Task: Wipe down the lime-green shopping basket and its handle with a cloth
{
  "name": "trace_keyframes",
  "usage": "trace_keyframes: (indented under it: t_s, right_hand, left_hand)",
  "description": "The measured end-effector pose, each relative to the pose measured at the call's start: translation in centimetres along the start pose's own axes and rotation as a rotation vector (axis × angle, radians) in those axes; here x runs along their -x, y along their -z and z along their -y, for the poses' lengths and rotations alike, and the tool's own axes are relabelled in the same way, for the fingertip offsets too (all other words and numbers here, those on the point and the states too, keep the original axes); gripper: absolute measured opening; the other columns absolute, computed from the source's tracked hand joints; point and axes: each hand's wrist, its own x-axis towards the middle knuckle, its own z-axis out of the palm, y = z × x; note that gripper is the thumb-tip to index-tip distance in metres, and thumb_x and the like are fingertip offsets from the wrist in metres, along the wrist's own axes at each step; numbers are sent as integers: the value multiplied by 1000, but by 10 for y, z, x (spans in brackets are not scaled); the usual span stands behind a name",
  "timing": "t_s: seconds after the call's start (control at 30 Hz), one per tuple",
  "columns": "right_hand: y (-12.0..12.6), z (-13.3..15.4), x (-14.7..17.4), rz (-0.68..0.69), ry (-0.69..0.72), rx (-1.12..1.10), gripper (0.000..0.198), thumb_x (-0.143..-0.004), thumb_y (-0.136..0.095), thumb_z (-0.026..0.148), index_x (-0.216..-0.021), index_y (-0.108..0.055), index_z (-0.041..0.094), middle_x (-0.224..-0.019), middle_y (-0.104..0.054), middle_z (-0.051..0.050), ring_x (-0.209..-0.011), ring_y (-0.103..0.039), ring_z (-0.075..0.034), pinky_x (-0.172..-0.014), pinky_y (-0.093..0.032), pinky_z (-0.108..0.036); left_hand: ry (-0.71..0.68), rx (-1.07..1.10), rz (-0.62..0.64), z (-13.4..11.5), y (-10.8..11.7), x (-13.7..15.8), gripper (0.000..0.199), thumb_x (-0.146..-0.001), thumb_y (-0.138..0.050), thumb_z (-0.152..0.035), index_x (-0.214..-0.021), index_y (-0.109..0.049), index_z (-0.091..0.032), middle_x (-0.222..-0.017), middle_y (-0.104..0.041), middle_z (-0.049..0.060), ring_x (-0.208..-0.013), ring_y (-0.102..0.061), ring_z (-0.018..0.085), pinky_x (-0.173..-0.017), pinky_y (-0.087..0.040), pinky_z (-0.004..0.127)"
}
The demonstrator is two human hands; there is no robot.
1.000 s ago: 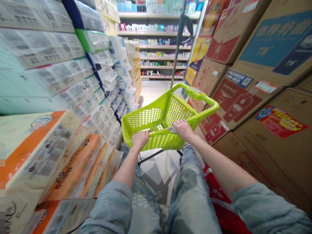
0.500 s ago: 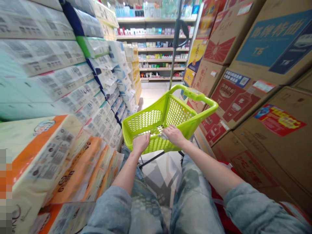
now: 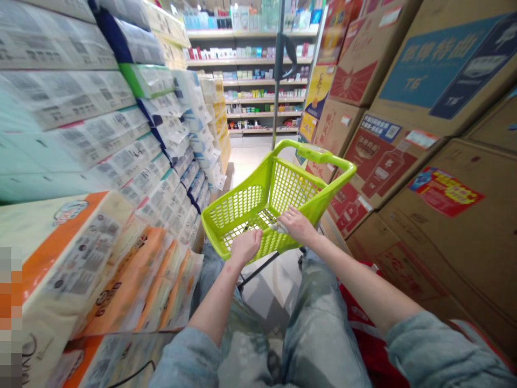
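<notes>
A lime-green plastic shopping cart [image 3: 264,215] with lattice sides stands in front of me, its basket holding nothing I can make out. My left hand [image 3: 246,245] is closed at the near rim, its fingers curled over the edge and partly hidden. Farther right along the same rim, my right hand [image 3: 298,223] is closed on a small, crumpled, whitish piece [image 3: 278,226], like tissue or thin plastic. The fingers of that hand reach over the basket's inner side. The cart's handle [image 3: 319,154] lies beyond my right hand.
Stacks of wrapped paper packs [image 3: 113,129] line the left, with orange-and-cream packs [image 3: 121,275] close by. Cardboard cartons [image 3: 404,161] rise on the right. A grey pole [image 3: 278,81] stands beyond the cart, before shelves [image 3: 262,60] of small goods. Red material [image 3: 357,318] lies beside my right leg.
Both hands have shifted right along the near rim, the whitish piece moving with my right hand. The surroundings and the cart's handle have drifted slightly left in view.
</notes>
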Motion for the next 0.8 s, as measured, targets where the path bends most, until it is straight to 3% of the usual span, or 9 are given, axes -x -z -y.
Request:
trace_keyframes:
  t_s: [0.1,0.2,0.4,0.57,0.7,0.8]
  right_hand:
    - [-7,29,-8,-1,38,-51,18,-90,-43,17,-92,-61,18,-86,-64,-5,-89,-57,-18,-107,-28,-36]
    - [-10,38,-13,-11,61,-69,16,-90,-44,18,-92,-61,19,-86,-64,-4,-90,-57,-18,-108,-28,-37]
    - [-5,-2,-3,-63,-28,-54,20,-90,-43,17,-101,-60,17,-99,-66,-8,-101,-56,-20,-109,-24,-43]
    - [-8,-17,0,-110,-49,-50,19,-89,-45,18,-100,-61,18,-103,-66,-8,-107,-53,-22,-110,-22,-47]
    - [-16,2,-6,-166,-74,-49,19,-91,-44,20,-97,-62,17,-103,-66,-9,-104,-56,-22,-109,-26,-46]
    - [-22,25,-13,-180,-7,-88,19,-92,-44,22,-95,-62,17,-100,-67,-8,-101,-57,-21,-108,-31,-43]
  left_hand:
    - [-46,82,43,8,2,-1,57,-95,-11,-43,-100,-62,-21,-110,-67,8,-102,-62,23,-84,-45,33]
    - [-65,159,108,27,5,-2,59,-95,-9,-43,-109,-62,-20,-121,-63,7,-112,-57,21,-92,-42,30]
    - [82,66,212,60,3,3,73,-92,-6,-53,-107,-65,-13,-119,-63,15,-116,-55,27,-95,-41,34]
    - [67,14,176,60,0,3,73,-92,-4,-53,-104,-66,-16,-115,-65,14,-113,-58,26,-93,-42,36]
    - [75,-10,169,57,2,3,72,-93,-3,-50,-98,-67,-16,-111,-67,14,-110,-59,26,-90,-44,35]
    - [93,-41,155,56,2,4,72,-93,-3,-49,-97,-67,-16,-108,-68,14,-108,-61,26,-88,-45,35]
